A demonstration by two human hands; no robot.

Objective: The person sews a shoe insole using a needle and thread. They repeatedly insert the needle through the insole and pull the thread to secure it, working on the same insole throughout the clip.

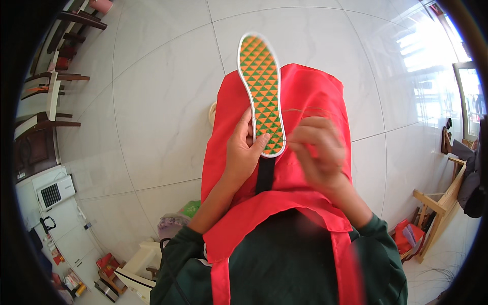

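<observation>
I have the insole point(261, 94) up in front of my lap, over the red apron point(317, 91), its broader end pointing away from me and its heel end nearest my body, just above a black strap point(265, 175). My left hand point(243, 155) grips it by the left edge near the heel, thumb pressed flat on the patterned face and the other fingers tucked behind, so it is pinched firmly between them. My right hand point(323, 150) is just beside the right edge at the heel, its fingers curled in; the blur keeps me from telling whether they pinch a needle or only the thread point(300, 110), a fine line looping above my knuckles. As for how far along I am, the orange and green triangles cover the whole face from end to end, bar the bit under my thumb, and white edging point(279, 81) runs along all the rim I can see. So I'd judge the face as good as finished, with perhaps some stitching by the heel left over; the underside is turned from view, so I can't speak for that
</observation>
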